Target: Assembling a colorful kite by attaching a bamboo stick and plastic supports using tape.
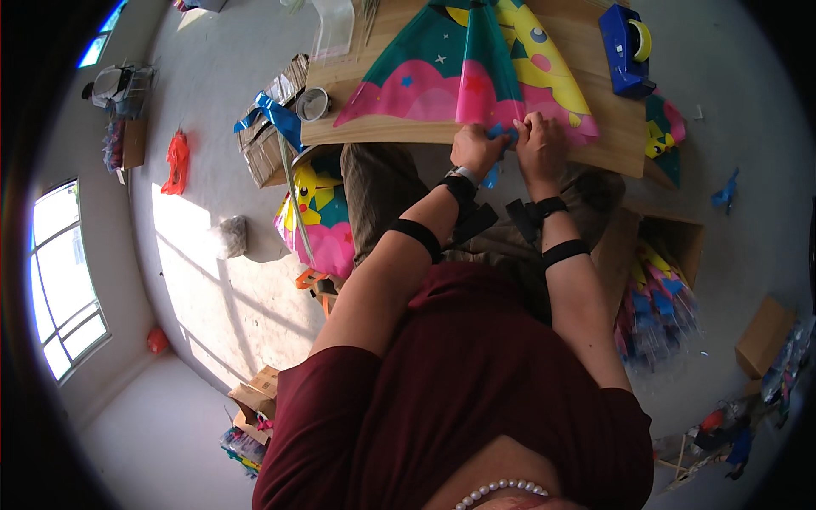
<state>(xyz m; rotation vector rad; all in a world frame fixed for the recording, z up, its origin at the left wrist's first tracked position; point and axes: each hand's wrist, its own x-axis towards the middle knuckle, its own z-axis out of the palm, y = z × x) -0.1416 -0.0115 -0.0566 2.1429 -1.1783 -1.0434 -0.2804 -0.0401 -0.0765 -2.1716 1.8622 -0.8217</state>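
Observation:
A kite of thin printed sheet (487,81), green, pink and yellow with a cartoon figure, lies folded into panels on the wooden table. At its near edge my left hand (478,150) is closed on a blue strip (491,176), whose end hangs below the fingers. Close beside it, my right hand (541,151) has its thumb and fingers pinched on the same blue piece, against the kite's pink border. Fingers hide most of the strip, so whether it is tied or stuck to the kite cannot be made out.
A blue tape dispenser (627,51) stands at the table's (374,132) right, and a small round cup (314,104) at its left edge. More printed kite sheet (319,217) hangs at left beside blue strips (276,119). A cardboard box (671,242) with bundled kites sits at right.

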